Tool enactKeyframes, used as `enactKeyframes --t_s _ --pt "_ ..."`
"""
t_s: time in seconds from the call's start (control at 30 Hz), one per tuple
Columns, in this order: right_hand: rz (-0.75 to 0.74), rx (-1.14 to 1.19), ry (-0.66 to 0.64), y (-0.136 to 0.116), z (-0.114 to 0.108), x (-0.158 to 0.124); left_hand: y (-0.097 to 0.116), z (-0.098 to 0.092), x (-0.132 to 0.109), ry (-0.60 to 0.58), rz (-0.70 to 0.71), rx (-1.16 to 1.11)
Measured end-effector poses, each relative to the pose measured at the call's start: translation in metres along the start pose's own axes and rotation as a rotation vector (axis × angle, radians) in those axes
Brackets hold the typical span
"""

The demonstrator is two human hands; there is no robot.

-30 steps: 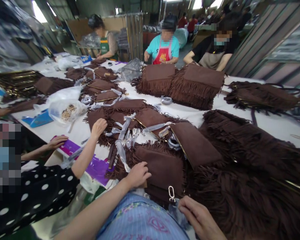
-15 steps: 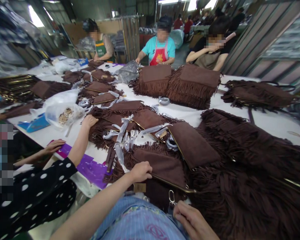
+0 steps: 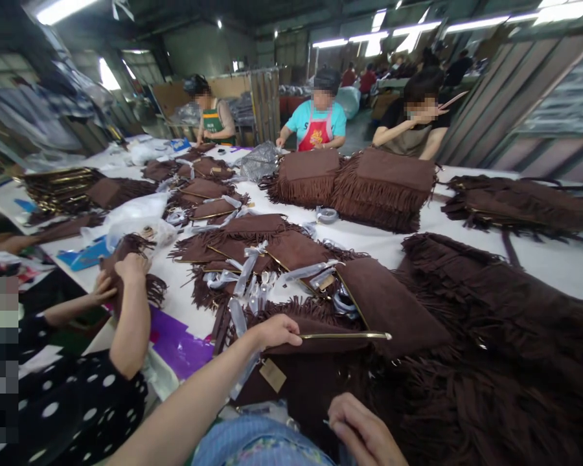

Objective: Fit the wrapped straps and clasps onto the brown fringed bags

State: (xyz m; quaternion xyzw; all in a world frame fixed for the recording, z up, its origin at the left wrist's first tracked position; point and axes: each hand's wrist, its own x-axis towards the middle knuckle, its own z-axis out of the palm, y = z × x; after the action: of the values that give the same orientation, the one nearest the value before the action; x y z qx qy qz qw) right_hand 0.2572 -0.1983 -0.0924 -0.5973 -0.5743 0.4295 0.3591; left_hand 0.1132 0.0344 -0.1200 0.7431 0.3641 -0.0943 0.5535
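My left hand (image 3: 278, 331) pinches the top edge of a dark brown fringed bag (image 3: 315, 372) by the end of its gold zipper (image 3: 344, 336). A tan tag (image 3: 273, 375) hangs from the bag below that hand. Low in front of me, my right hand (image 3: 357, 421) is closed, its fingertips pressed together near the bag's lower part. A small greyish bit shows at those fingers; what they hold cannot be made out. Another brown bag (image 3: 393, 304) lies just beyond, with plastic-wrapped straps (image 3: 260, 291) to its left.
Brown fringed bags (image 3: 301, 181) stand in rows across the white table (image 3: 354, 243). A heap of fringe (image 3: 505, 298) covers the right side. At left, a co-worker's hands (image 3: 131, 268) hold a bag beside purple sheeting (image 3: 182, 346). Several people work across the table.
The bag's zippered edge has lifted and turned level in my left hand, and its tag swings into view. My right hand stays low. The co-worker at left has pulled a bag toward themselves.
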Motion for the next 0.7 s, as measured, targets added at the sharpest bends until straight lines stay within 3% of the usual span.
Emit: enactKeyframes --t_s 0.17,0.27,0.4,0.47,0.57,0.7 --pt "0.146 0.27 -0.138 -0.012 0.034 0.053 0.008 0.005 0.012 -0.009 -0.043 -0.051" --pt "0.237 0.559 -0.254 0.001 0.067 0.086 0.012 0.012 0.013 0.0 -0.044 -0.092" --pt "0.286 0.708 -0.283 0.021 0.095 0.108 0.009 0.02 0.006 0.011 -0.028 -0.17" --pt "0.309 0.744 -0.285 0.027 0.099 0.109 0.003 0.017 -0.004 0.034 -0.01 -0.19" --pt "0.336 0.78 -0.275 0.034 0.097 0.106 -0.017 0.007 -0.03 0.161 -0.011 -0.128" --pt "0.372 0.811 -0.277 0.04 0.095 0.103 -0.052 0.001 -0.07 0.316 0.036 0.147"
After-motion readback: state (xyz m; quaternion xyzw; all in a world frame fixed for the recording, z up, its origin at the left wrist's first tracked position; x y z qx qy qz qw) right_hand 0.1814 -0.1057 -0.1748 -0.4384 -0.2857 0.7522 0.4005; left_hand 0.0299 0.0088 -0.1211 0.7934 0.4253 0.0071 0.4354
